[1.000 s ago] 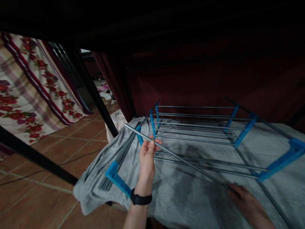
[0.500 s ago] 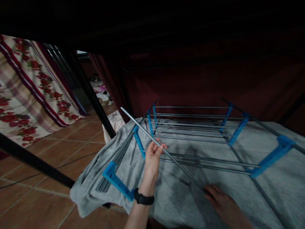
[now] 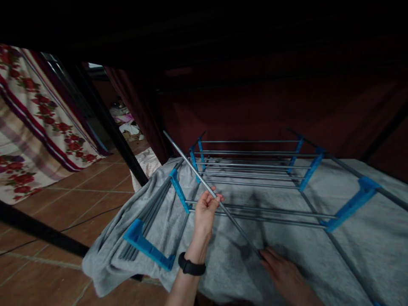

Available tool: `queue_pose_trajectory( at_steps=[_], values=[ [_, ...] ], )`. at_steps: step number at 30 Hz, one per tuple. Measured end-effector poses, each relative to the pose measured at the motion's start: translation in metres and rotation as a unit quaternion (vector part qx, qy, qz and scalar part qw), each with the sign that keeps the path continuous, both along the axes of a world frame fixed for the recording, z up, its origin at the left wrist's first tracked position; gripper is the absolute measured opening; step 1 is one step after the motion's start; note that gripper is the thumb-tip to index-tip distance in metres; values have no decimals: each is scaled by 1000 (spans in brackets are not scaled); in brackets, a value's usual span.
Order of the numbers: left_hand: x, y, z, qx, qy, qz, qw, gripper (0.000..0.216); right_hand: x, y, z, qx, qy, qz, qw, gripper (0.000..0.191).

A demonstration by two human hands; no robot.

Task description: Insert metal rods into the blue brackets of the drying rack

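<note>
A thin grey metal tube (image 3: 181, 156) slants across the middle, its far end raised to the upper left. My left hand (image 3: 205, 210), with a black band on its wrist, pinches the tube near its middle. The fingers of my right hand (image 3: 282, 270) close around its lower end, which they partly hide. Behind both hands lies a partly built rack (image 3: 255, 185) of grey tubes joined by blue plastic brackets. The nearest left bracket (image 3: 148, 246) is close to my left forearm, and another bracket (image 3: 349, 204) stands to the right.
A grey blanket (image 3: 366, 250) covers the bed under the rack. Several loose tubes (image 3: 153, 212) lie at its left side. Black bed-frame posts (image 3: 111, 127) stand on the left, beyond them a tiled floor (image 3: 95, 199) with a cable and a flowered curtain (image 3: 41, 123). A dark red curtain hangs behind.
The tube has turned to a steeper slant, and its lower end has shifted left with my right hand. My view has swung slightly right. Both hands keep their hold.
</note>
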State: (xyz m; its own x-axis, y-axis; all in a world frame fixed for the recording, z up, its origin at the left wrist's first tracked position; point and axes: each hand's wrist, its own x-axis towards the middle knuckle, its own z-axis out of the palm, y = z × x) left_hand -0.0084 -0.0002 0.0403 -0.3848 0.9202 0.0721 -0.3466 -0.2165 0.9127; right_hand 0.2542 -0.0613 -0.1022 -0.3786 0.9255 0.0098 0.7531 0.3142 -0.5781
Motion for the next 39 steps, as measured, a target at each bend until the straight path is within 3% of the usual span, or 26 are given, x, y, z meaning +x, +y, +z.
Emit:
queue_pose_trajectory(
  at_steps=[5,14,24,39],
  values=[
    [5,2,-6,7,-8,-7,1000,47,-12,-5,11,-21,14,13,1000,45],
    [9,2,-9,0,0,-23,1000,49,-15,-4,14,-17,13,8,1000,39],
    [0,1,-5,-28,29,1,999,48,-8,-2,28,-47,36,-7,998,11],
    [-22,-1,4,22,30,73,997,48,19,3,14,-55,6,5,998,7]
  ],
)
